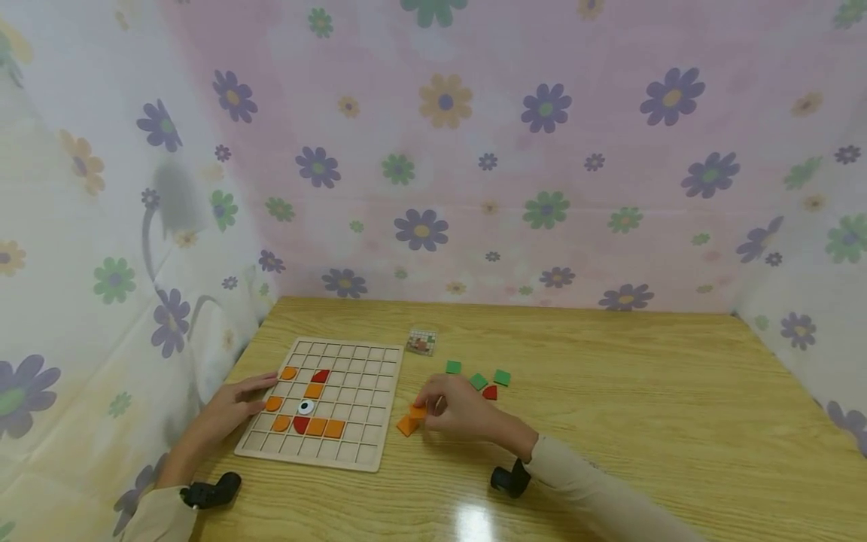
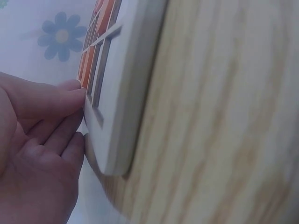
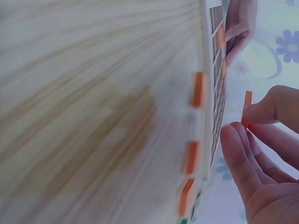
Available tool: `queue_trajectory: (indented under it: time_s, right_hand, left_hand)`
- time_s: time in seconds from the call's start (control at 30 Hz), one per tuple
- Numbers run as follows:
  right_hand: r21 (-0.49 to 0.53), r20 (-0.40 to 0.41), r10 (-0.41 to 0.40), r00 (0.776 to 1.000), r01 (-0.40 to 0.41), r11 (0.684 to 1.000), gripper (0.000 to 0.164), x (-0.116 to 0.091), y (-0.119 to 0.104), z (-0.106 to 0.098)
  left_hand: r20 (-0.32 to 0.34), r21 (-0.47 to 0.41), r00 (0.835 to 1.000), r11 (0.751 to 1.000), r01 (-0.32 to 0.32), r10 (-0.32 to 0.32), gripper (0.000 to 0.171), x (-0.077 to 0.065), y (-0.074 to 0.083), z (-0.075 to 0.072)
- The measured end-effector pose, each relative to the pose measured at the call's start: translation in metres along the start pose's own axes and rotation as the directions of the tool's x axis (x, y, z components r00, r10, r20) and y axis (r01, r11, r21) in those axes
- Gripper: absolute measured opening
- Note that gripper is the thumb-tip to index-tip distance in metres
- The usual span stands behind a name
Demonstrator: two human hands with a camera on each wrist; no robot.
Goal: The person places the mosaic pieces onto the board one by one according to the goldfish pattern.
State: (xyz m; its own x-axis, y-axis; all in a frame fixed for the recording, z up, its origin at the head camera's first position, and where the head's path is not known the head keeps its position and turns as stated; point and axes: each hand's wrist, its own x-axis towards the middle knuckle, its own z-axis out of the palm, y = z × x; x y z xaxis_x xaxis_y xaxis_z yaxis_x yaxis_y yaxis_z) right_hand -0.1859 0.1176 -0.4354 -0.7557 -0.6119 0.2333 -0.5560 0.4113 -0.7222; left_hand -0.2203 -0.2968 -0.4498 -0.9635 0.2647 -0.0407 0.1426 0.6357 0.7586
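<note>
Wood-grain table (image 1: 643, 391), bright glare patch (image 1: 476, 523) on it — floral cloth (image 1: 488, 132) behind and both sides — grey lamp-like shape (image 1: 179, 202) at left.

A pink cloth (image 1: 603, 188) spans the back, with paler cloths at the left (image 1: 74, 226) and right (image 1: 792, 263), all printed with purple, green and orange flowers (image 1: 421, 229). A grey, lamp-like shape (image 1: 177, 199) shows on the left side. The wood-grained table (image 1: 643, 391) is yellowish-brown, a white glare (image 1: 474, 521) shining near its front.
</note>
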Motion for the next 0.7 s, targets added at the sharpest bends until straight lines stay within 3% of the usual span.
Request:
queue_trajectory:
  time_s: [0.7]
  right_hand:
    - [0.138, -0.012, 0.012, 1.0, -0.01, 0.99, 0.021, 0.055, -0.026, 0.036]
  left_hand:
    - [-0.019, -0.011, 1.0, 1.0, -0.002, 0.002, 0.045, 0.0, 0.002, 0.002]
